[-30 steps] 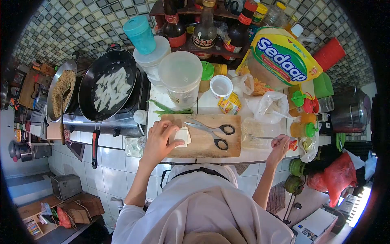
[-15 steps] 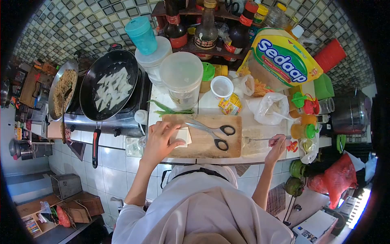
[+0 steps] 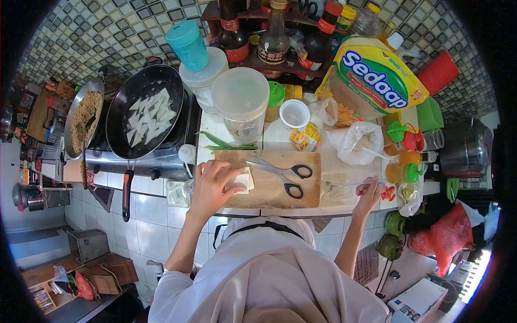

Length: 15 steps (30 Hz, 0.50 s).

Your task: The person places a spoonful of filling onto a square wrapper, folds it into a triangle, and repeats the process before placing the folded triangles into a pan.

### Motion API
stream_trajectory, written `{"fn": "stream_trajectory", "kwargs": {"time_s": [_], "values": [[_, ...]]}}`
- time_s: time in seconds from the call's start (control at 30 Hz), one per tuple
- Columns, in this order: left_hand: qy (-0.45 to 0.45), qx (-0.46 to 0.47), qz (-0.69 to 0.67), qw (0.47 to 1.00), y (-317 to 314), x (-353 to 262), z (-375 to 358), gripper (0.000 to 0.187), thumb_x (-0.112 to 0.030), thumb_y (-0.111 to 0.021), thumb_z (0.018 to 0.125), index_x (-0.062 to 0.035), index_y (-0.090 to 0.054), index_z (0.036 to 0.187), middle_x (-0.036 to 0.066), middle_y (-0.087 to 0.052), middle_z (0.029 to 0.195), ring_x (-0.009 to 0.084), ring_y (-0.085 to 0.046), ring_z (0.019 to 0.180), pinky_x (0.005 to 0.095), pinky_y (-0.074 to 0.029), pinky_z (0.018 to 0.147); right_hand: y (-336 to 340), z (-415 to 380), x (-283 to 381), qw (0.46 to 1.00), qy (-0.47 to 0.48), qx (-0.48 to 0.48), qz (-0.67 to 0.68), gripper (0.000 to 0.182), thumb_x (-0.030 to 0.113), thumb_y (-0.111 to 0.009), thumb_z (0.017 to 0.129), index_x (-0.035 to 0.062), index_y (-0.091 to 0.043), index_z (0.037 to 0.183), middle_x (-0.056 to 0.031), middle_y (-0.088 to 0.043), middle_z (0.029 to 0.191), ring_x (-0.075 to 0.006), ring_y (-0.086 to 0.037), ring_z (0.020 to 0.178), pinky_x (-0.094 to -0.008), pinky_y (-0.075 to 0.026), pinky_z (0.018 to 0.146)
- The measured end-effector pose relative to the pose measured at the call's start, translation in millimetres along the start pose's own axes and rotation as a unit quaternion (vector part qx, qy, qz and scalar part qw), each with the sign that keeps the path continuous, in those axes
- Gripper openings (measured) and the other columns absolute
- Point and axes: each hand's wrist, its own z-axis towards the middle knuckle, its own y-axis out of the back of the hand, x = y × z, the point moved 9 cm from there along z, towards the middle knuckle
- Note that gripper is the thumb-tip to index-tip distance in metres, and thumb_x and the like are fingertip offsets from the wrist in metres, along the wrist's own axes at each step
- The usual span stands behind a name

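My left hand (image 3: pixel 215 185) curves its fingers round a small stack of pale square sheets (image 3: pixel 245 181) at the left end of the wooden cutting board (image 3: pixel 264 196). Open-bladed scissors with black handles (image 3: pixel 293 190) lie on the board, right of the stack. Farther right, my right hand (image 3: pixel 368 190) is closed on the end of a thin utensil (image 3: pixel 344 185), which points left over a see-through sheet or container (image 3: pixel 334 196) on the counter. Green leaves (image 3: pixel 226 144) rest just behind the board.
On the stove at left, a black pan (image 3: pixel 116 121) holds white pieces, beside a pan of brown food (image 3: pixel 85 118). Behind the board stand clear tubs (image 3: pixel 240 99), a white cup (image 3: pixel 294 114) and a yellow Sedaap pouch (image 3: pixel 377 81). Jars (image 3: pixel 398 173) line the right.
My right hand has shifted very slightly, and the utensil's tip has moved a little to the right. My left hand stays at the stack.
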Motion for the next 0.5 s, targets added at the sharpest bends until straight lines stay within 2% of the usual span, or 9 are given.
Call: {"fn": "stream_trajectory", "kwargs": {"time_s": [0.07,0.2,0.27,0.37,0.5], "values": [[0.014,-0.003,-0.017,1.0,-1.5,3.1,-0.8,0.026,-0.028,-0.066,0.066,-0.0105,-0.058,0.083,0.002,-0.049,0.087,0.0192,-0.047,0.085,0.0376,-0.031,0.075,0.8,-0.5,0.4,1.0,-0.006,-0.006,0.003,0.037,0.031,-0.039,0.09,0.004,-0.047,0.066,-0.0001,-0.039,0.049,-0.0075,-0.037,0.042,-0.0197,-0.026,0.039],[-0.006,-0.033,-0.024,0.999,2.4,-0.5,0.9,0.016,-0.02,-0.064,0.069,-0.0092,-0.056,0.078,0.002,-0.052,0.083,0.02,-0.047,0.084,0.0366,-0.031,0.075,1.0,-0.3,-1.3,0.999,-0.021,-0.014,0.035,0.035,0.032,-0.04,0.089,0.0033,-0.047,0.071,-0.0014,-0.041,0.051,-0.0094,-0.039,0.045,-0.0214,-0.03,0.043],[0.014,-0.048,-0.07,0.996,7.2,3.8,1.2,0.012,-0.015,-0.063,0.07,-0.0084,-0.055,0.077,0.002,-0.054,0.075,0.0201,-0.049,0.078,0.0353,-0.031,0.076,1.1,0.6,-3.7,0.999,-0.022,-0.011,0.043,0.035,0.033,-0.04,0.089,0.0033,-0.047,0.072,-0.0017,-0.041,0.051,-0.0098,-0.039,0.046,-0.022,-0.031,0.044],[0.036,-0.025,-0.131,0.99,6.6,8.4,1.1,0.011,-0.015,-0.062,0.07,-0.0069,-0.056,0.075,0.003,-0.056,0.07,0.0198,-0.05,0.072,0.035,-0.031,0.076,3.2,2.3,-7.0,0.998,-0.029,-0.014,0.057,0.034,0.034,-0.041,0.088,0.0036,-0.047,0.074,-0.0017,-0.041,0.053,-0.0101,-0.04,0.048,-0.0224,-0.032,0.045],[0.027,-0.035,-0.146,0.988,10.6,6.4,2.0,0.01,-0.014,-0.062,0.071,-0.0063,-0.057,0.075,0.003,-0.057,0.067,0.0186,-0.051,0.069,0.034,-0.032,0.076,5.5,3.9,-6.5,0.995,-0.036,-0.02,0.086,0.034,0.035,-0.041,0.088,0.0044,-0.046,0.075,-0.001,-0.04,0.053,-0.01,-0.04,0.048,-0.0223,-0.032,0.046]]}}
